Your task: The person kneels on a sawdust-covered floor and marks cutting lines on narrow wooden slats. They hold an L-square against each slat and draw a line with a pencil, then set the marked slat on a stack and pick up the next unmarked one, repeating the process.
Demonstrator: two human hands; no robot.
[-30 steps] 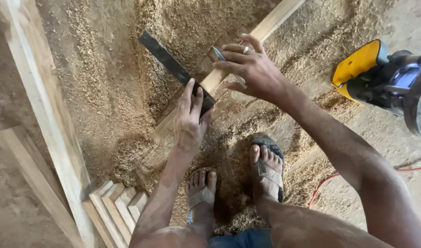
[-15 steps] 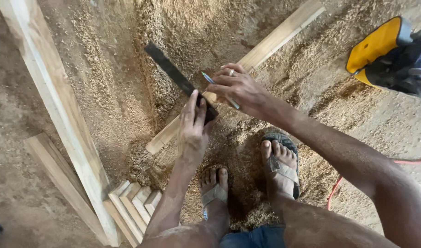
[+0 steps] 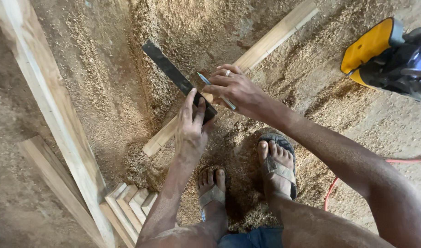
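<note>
Left hand (image 3: 192, 126) lies flat, fingers spread, pressing the dark flat square (image 3: 178, 80) onto the pale wood strip (image 3: 265, 43). Right hand (image 3: 235, 89) pinches a thin pencil (image 3: 215, 89), tip just beside the square's edge, above the strip. Strip's long axis runs diagonal, lower-left to upper-right, directly ahead of both hands; square crosses it. Floor (image 3: 104, 92) is loose, grainy sawdust. Yellow-black power tool (image 3: 389, 55) sits well apart, right. 2 sandalled feet below.

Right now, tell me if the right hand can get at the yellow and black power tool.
Probably yes. The right hand holds a pencil over the wooden strip, and only bare sawdust floor lies between it and the power tool, though the pencil occupies its fingers.
</note>
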